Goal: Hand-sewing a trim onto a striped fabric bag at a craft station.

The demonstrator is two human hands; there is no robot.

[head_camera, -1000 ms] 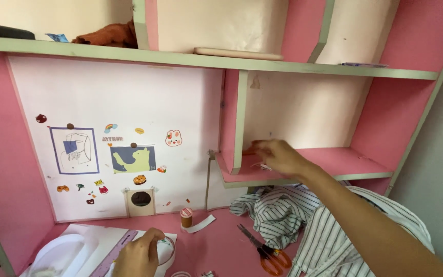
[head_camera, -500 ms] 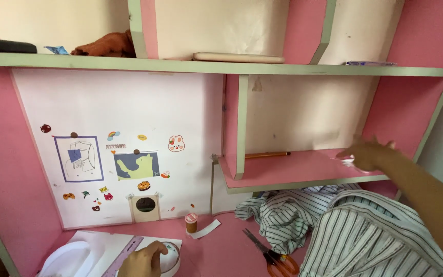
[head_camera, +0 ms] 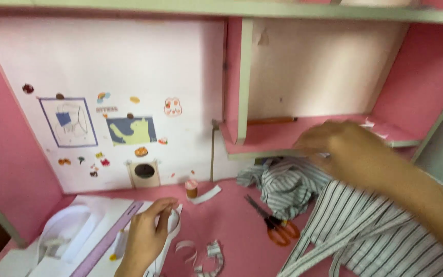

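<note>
Down on the table [head_camera: 232, 225], my left hand [head_camera: 147, 233] pinched thin, floppy white tape [head_camera: 173, 220] — light, grab its edge; right hand [head_camera: 342, 149] blurred — cannot tell.

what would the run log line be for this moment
left hand: on white ribbon | right hand: by pink shelf, blurred | scissors: on desk beside striped cloth

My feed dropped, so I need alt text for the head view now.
The left hand pinches a white strip on a pink desk; the blurred right hand hovers by the low shelf, above striped cloth and orange-handled scissors.
</note>
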